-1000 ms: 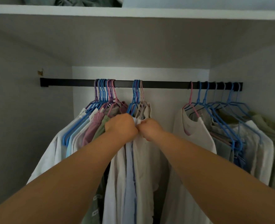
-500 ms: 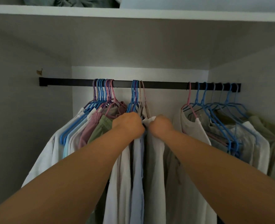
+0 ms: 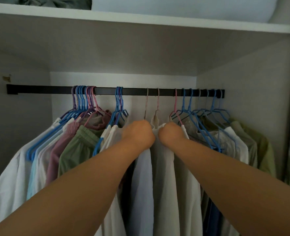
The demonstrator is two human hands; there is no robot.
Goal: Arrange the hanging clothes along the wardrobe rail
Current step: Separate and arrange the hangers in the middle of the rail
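We have just slid two pale garments rightward along the black rail: a second ago their hangers hung packed against the small blue bunch, and now the two pale hangers stand apart from it and from each other, in the middle of the rail. The gap that split the clothes into two masses is filling, so we judge the spacing to be well under way.

Our left hand is closed on the shoulder of a white shirt; our right hand is clenched on the cream garment just beside it, with the knuckles nearly meeting.

Counting hooks, we make out three blue ones left of our hands. The tight left cluster holds about eight and the right group about seven, though overlap blurs both counts. One shelf sits above.
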